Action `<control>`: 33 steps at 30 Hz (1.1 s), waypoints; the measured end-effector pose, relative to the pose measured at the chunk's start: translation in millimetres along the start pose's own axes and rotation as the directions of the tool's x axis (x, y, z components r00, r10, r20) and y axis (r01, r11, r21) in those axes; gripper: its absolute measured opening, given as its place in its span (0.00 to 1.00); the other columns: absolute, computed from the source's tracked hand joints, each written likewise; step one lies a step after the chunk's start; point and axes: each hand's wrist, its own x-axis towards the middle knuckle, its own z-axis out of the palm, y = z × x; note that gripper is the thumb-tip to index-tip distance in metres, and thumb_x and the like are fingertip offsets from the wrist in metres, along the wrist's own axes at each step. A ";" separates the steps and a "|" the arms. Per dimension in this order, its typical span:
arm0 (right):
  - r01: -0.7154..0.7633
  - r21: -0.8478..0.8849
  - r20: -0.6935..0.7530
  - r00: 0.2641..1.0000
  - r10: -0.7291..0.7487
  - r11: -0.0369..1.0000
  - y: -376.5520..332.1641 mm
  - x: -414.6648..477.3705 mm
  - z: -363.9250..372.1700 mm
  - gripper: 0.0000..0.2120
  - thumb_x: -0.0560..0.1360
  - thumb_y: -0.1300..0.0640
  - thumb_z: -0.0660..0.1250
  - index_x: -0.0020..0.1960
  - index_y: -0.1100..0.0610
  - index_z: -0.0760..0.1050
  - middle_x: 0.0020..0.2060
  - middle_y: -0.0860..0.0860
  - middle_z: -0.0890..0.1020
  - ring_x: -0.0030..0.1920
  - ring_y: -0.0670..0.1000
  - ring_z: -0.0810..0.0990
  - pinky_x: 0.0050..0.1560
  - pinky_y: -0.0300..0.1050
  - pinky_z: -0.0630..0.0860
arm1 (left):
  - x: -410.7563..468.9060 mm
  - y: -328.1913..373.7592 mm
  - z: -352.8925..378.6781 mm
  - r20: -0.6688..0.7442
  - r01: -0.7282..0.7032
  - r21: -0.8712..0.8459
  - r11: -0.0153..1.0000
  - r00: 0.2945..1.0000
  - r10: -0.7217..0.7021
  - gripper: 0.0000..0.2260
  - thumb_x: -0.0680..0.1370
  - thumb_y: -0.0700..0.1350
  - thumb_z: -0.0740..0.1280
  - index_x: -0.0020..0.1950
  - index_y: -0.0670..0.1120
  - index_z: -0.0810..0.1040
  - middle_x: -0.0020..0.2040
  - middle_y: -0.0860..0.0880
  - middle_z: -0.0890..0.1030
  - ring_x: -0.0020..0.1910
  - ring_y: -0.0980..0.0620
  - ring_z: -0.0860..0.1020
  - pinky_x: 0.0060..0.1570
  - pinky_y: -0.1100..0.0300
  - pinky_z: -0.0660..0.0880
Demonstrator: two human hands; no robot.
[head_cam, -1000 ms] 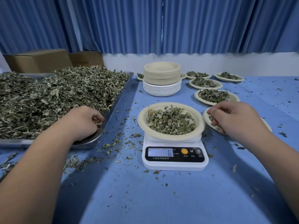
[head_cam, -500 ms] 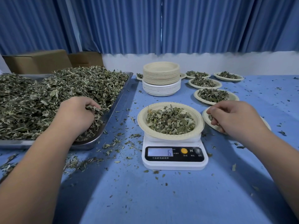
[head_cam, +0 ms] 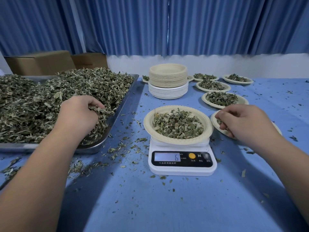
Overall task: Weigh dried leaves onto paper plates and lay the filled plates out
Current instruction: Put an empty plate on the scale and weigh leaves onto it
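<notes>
The left hand (head_cam: 78,113) has its fingers curled round a clump of leaves (head_cam: 99,110) in the tray (head_cam: 116,120). A filled plate (head_cam: 147,121) sits on the scale (head_cam: 182,170), which reads 6. The right hand (head_cam: 245,121) curls over the next plate (head_cam: 214,120); I cannot tell whether it grips anything.

The desk (head_cam: 167,206) is plain light blue, flecked with grey-green bits; the pleated curtain (head_cam: 217,25) behind is deeper blue. The dried leaves (head_cam: 33,106) are dull olive with pale streaks, the plate (head_cam: 147,121) cream, the scale (head_cam: 182,171) white with a black panel.
</notes>
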 end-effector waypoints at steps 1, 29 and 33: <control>0.000 -0.001 0.001 1.000 0.000 1.000 -0.3 0.0 0.1 0.11 0.75 0.54 0.65 0.35 0.48 0.80 0.28 0.42 0.82 0.21 0.42 0.73 0.29 0.40 0.72 | -0.3 0.6 -0.2 -0.012 0.000 -0.007 1.000 1.000 0.000 0.15 0.76 0.33 0.65 0.44 0.53 0.80 0.35 0.54 0.76 0.21 0.49 0.69 0.14 0.67 0.60; 0.073 -0.067 0.010 0.997 -0.072 0.995 -4.5 -1.4 -1.2 0.14 0.75 0.55 0.65 0.31 0.47 0.78 0.28 0.43 0.81 0.24 0.41 0.74 0.28 0.38 0.67 | -19.2 86.8 12.3 -0.042 -0.192 -0.569 0.799 0.978 0.205 0.14 0.75 0.37 0.71 0.39 0.58 0.82 0.38 0.58 0.81 0.27 0.66 0.73 0.24 0.73 0.68; 0.074 -0.087 0.008 0.997 -0.074 0.993 -3.4 -1.2 -1.9 0.14 0.75 0.55 0.64 0.32 0.47 0.78 0.29 0.44 0.81 0.24 0.43 0.74 0.25 0.38 0.68 | -16.7 110.6 23.7 0.023 -0.241 -0.579 0.779 0.950 0.311 0.15 0.75 0.35 0.71 0.38 0.56 0.81 0.31 0.61 0.78 0.26 0.67 0.73 0.27 0.73 0.69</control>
